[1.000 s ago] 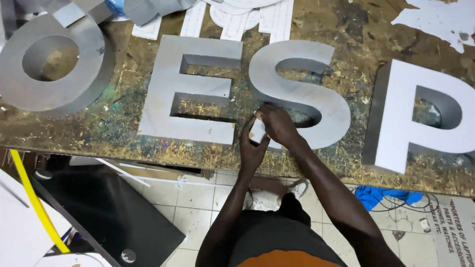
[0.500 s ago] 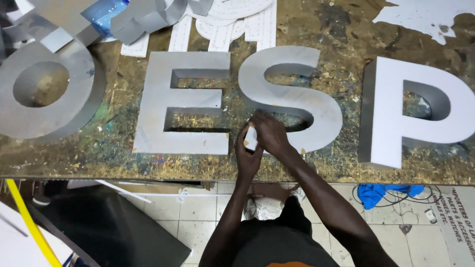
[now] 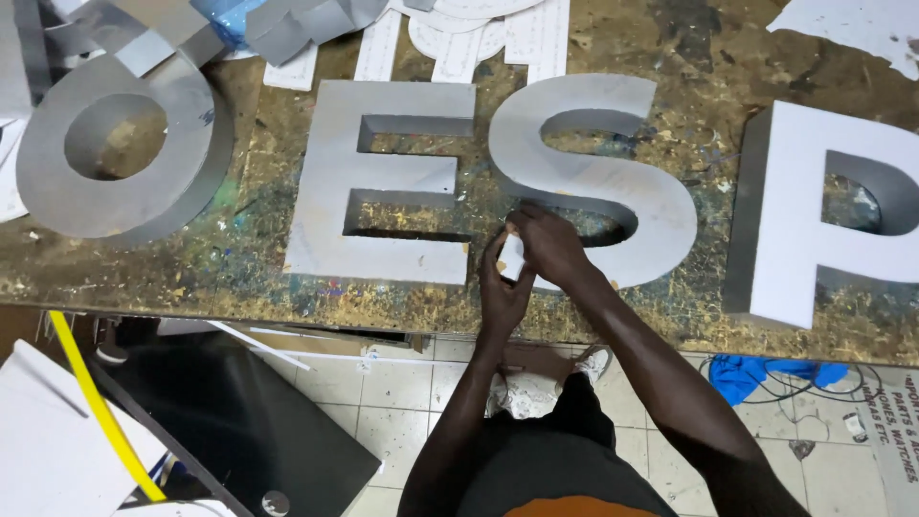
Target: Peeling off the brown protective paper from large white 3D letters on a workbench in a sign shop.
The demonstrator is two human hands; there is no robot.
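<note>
Between both hands, left hand [image 3: 500,292] and right hand [image 3: 553,247] pinch a small white piece [image 3: 513,258]; likely light, stiff, best held by its edges.

Both sets of fingers [image 3: 522,251] meet at the lower tail of the S-shaped letter [image 3: 593,182], which walls off the way ahead and to the right. Just left of them, the E-shaped letter [image 3: 383,182] blocks that side, leaving only a narrow strip of bare tabletop [image 3: 479,144] between the two. Behind the fingers the tabletop edge lies open. Farther right stands the tall white letter [image 3: 814,220]; far left, the round letter [image 3: 115,153].
</note>
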